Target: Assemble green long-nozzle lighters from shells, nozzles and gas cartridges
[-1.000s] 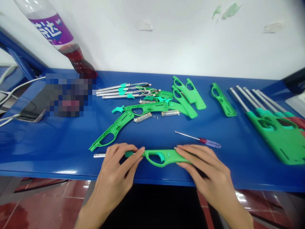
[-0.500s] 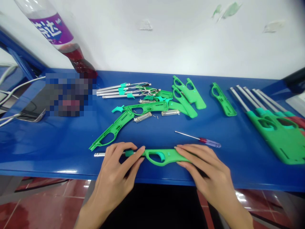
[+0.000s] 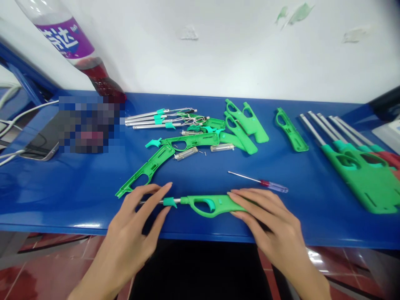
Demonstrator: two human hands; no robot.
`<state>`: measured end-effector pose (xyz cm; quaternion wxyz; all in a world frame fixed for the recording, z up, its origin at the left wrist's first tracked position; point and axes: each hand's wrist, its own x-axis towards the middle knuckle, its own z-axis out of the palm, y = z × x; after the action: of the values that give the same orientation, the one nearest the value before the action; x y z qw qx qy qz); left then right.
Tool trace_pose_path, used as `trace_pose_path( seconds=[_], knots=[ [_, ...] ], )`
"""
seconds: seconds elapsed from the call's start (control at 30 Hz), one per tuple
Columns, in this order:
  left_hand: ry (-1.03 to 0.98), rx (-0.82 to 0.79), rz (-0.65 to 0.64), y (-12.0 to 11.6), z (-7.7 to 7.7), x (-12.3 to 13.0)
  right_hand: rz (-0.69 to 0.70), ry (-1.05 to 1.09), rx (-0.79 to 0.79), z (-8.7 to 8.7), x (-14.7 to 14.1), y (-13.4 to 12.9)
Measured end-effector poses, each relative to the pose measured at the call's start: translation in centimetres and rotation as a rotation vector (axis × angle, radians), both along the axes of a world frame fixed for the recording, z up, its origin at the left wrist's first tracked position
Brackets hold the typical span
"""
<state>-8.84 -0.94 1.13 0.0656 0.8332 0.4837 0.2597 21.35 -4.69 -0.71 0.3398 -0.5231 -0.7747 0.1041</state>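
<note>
My right hand is closed on the rear of a green long-nosed lighter's handle, which lies level near the table's front edge. The teal trigger shows inside its finger loop. From its front runs a metal tube with a loose teal collar, a short stretch of bare tube showing between collar and handle. My left hand is around the tube at the collar, thumb and forefinger apart; the forefinger is raised above the collar and the thumb tip is just below it. This hand covers part of the tube's far end.
Behind are opened green half shells, clear fuel tanks, wired metal tubes and closed-side-up shells. A screwdriver lies beyond my right hand. Assembled lighters lie right; a drink bottle and a phone are left.
My left hand has slid left off the handle's front end to the collar, and its thumb and forefinger have parted. Bare tube now shows behind the collar. My right hand keeps its grip.
</note>
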Motion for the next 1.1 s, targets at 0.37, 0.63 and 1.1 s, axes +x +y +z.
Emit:
trace_pose_path(
  seconds=[0.37, 0.63, 1.1],
  knots=[
    [0.027, -0.026, -0.103, 0.0, -1.5, 1.9, 0.067, -0.035, -0.022, 0.1, 0.2, 0.0],
    [0.077, 0.026, -0.157, -0.5, -1.1, 3.3, 0.030, -0.201, -0.084, -0.1, 0.2, -0.7],
    [-0.015, 0.023, -0.296, -0.5, -0.6, 2.5, 0.110, -0.164, -0.044, 0.2, 0.5, -1.4]
  ],
)
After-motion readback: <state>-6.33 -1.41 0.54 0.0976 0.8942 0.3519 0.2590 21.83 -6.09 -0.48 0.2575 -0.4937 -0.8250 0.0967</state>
